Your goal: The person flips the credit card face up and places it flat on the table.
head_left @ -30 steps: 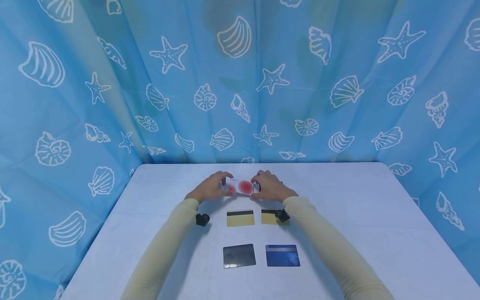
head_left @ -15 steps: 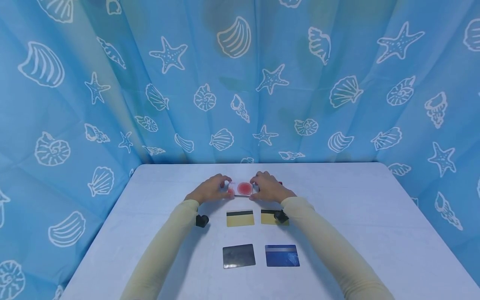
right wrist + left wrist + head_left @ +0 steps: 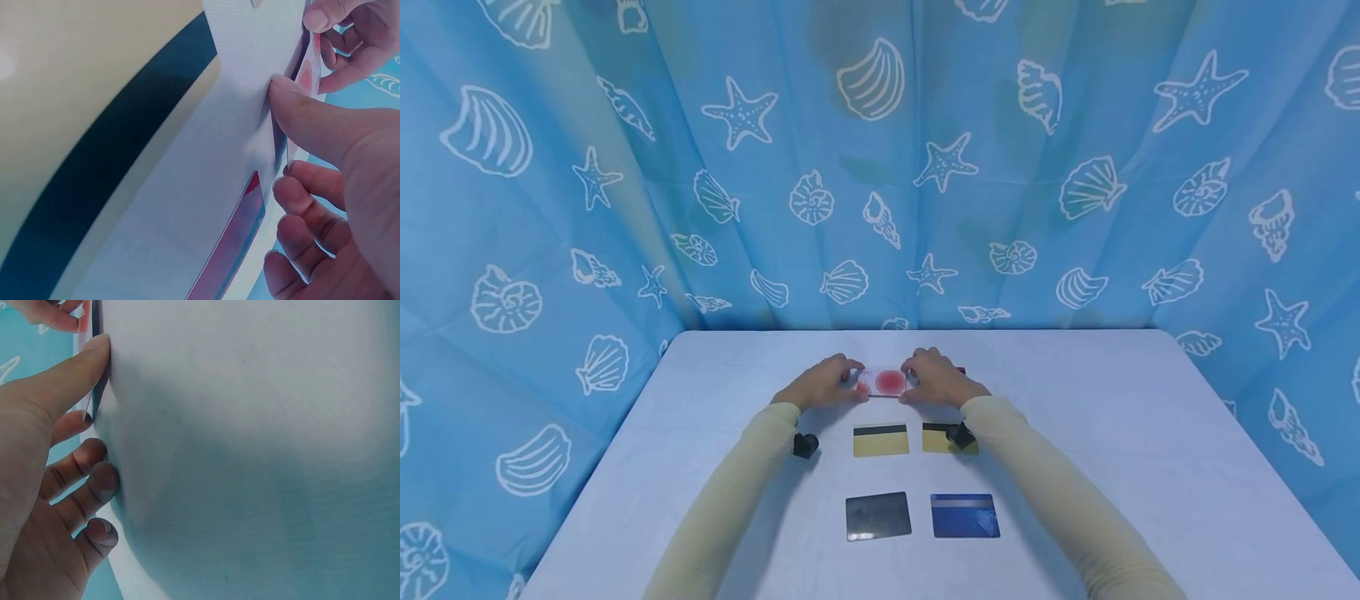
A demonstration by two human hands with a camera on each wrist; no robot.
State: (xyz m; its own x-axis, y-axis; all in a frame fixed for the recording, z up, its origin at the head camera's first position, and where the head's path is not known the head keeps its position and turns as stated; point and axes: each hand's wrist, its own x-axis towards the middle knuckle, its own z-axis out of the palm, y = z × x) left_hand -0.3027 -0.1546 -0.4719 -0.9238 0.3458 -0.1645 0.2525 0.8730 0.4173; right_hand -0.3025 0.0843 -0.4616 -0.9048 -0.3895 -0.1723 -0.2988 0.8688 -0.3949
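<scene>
Black card (image 3: 877, 516) and blue card (image 3: 965, 517) lie nearest, then two gold cards (image 3: 881, 442). Beyond, a red-spotted card (image 3: 890, 382) sits between the hands, long axis left to right — left hand (image 3: 820, 383) pinching one end, right hand (image 3: 942, 381) the other, neither nearer. Past the right hand, partly hidden — a red-edged card (image 3: 234, 244).

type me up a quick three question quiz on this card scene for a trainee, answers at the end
1. True or false: the left hand and the right hand both hold the card with red circles.
2. Which card lies beside the black card?
A. a green one
B. a blue one
C. an orange one
3. Fill in the number: ____ dark-striped gold cards lie on the table.

Key:
1. True
2. B, the blue card
3. Two
</scene>
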